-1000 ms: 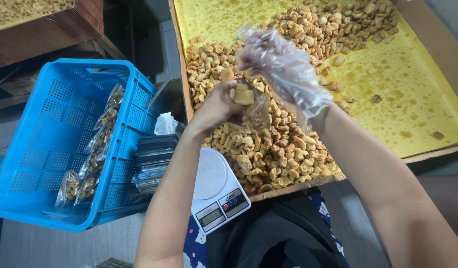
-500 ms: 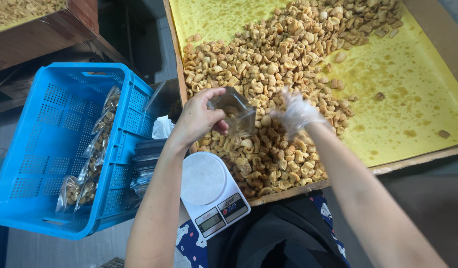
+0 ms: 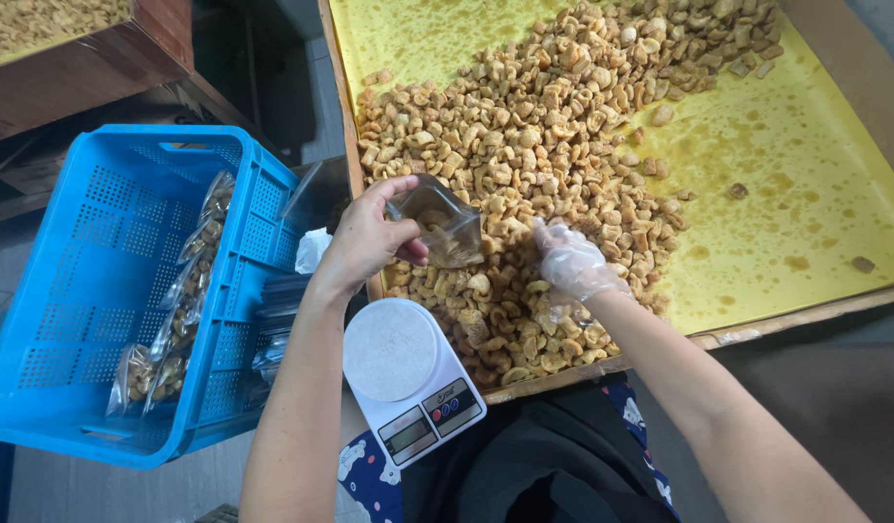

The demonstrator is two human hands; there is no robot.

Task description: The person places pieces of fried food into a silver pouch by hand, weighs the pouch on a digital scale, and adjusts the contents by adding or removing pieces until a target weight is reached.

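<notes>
Our left hand (image 3: 369, 237) has its grip closed on a small clear pouch (image 3: 437, 221), thumb and fingers pinching its near edge so the mouth tilts open toward the heap; a few pieces seem to sit inside already, though the glare makes that hard to judge. Our right hand (image 3: 568, 261), covered by a thin clear glove, rests fingers-down in the pile of fried snack pieces (image 3: 524, 174), curled as if gathering some, but we cannot tell whether it has actually closed on any. Pouch and gloved hand are near each other, both over the near edge of the wide tray (image 3: 805, 203) lined with oil-stained yellow paper. To do this well, we judge, we should hold the pouch mouth wide and low over the tray, so stray pieces fall back onto the paper, and bring modest handfuls across. Just below the tray edge, toward us, sits a white kitchen scale (image 3: 408, 373) with a bare round platform. To our left stands a blue perforated crate (image 3: 108, 291) with filled pouches (image 3: 176, 320) leaning against its inner wall.
</notes>
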